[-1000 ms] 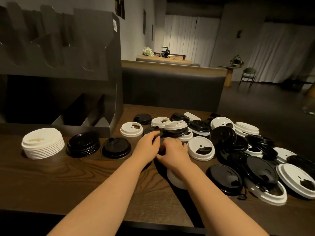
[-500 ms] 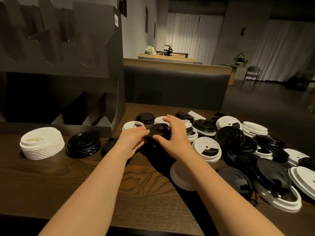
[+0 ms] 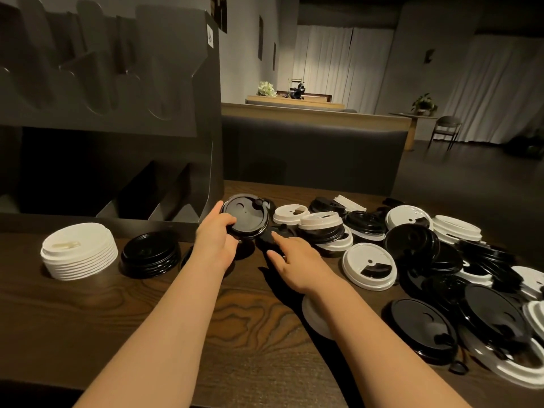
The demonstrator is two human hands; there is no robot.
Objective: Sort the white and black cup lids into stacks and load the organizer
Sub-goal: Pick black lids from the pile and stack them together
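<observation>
Left hand [image 3: 216, 237] grips a black lid [image 3: 245, 217] by its near-left rim, thumb on top, fingers curled beneath; the lid is lifted and tilted, its top face toward the camera, just in front of the right end of the organizer [image 3: 117, 119]. Right hand [image 3: 297, 260] is spread and relaxed, fingers extended, holding nothing, palm down just above the tabletop [image 3: 147, 319]; its fingertips reach toward a dark lid lying beside the held one, contact not resolvable.

Sorted stacks on the left, in front of the organizer: a white lid stack [image 3: 79, 250], neat and upright, then a black lid stack [image 3: 150, 254] immediately to its right, the two near each other but apart. Another black lid lies behind the left wrist, mostly hidden.

Unsorted pile [image 3: 426, 260] of mixed white and black lids covers the right side of the tabletop, many overlapping. A single white lid [image 3: 369, 266] with a dark sip opening lies flat at the pile's near-left edge. One white lid [image 3: 316, 318] lies partly under the right forearm.

Organizer compartments are dark; contents cannot be made out.
</observation>
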